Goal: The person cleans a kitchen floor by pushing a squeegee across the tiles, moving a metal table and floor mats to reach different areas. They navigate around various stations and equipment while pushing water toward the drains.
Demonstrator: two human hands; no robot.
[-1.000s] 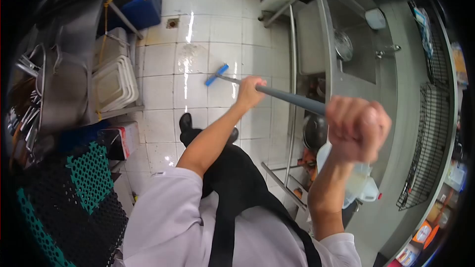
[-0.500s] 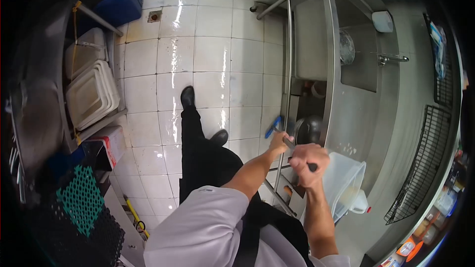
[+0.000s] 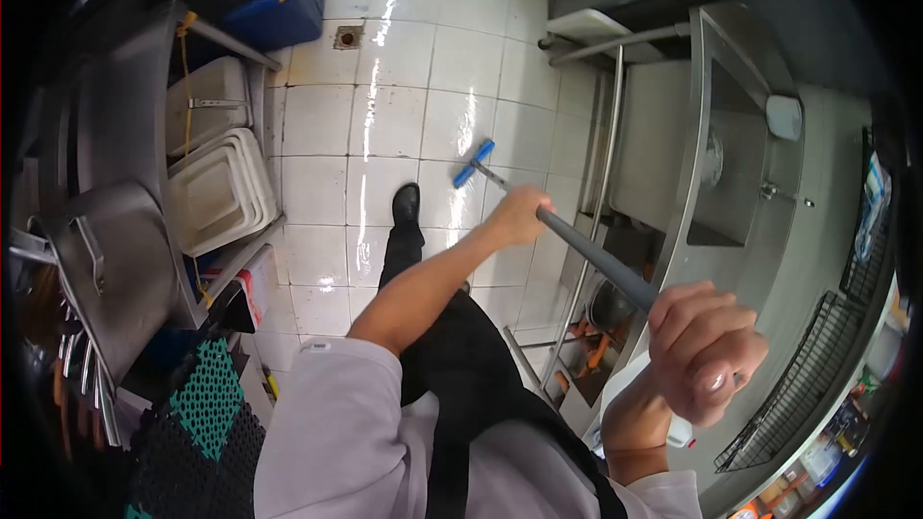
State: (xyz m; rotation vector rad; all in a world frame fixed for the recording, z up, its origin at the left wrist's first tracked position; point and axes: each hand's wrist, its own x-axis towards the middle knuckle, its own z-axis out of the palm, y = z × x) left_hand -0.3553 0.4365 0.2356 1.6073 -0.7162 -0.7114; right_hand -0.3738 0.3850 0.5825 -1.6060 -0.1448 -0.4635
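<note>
A floor brush with a blue head (image 3: 474, 164) and a long grey handle (image 3: 601, 255) stretches across the view, its head on the wet white floor tiles. My left hand (image 3: 520, 215) is wrapped around the lower part of the handle, not far above the head. Near the top end, my right hand (image 3: 707, 351) grips the same handle, raised close to the camera. Ahead of my body, a black shoe (image 3: 407, 204) stands on the tiles, left of the brush head.
On the right runs a steel sink counter (image 3: 711, 259) with a tap (image 3: 784, 194) and a wire rack (image 3: 788, 380). Stacked white trays (image 3: 221, 192) sit in a steel shelf on the left. A blue bin (image 3: 284, 14) and a floor drain (image 3: 348, 37) lie farther ahead.
The brush head has swung away from the counter's foot, out onto the middle tiles. My left hand has moved forward; my right hand has come rightward and nearer the camera. The view has shifted.
</note>
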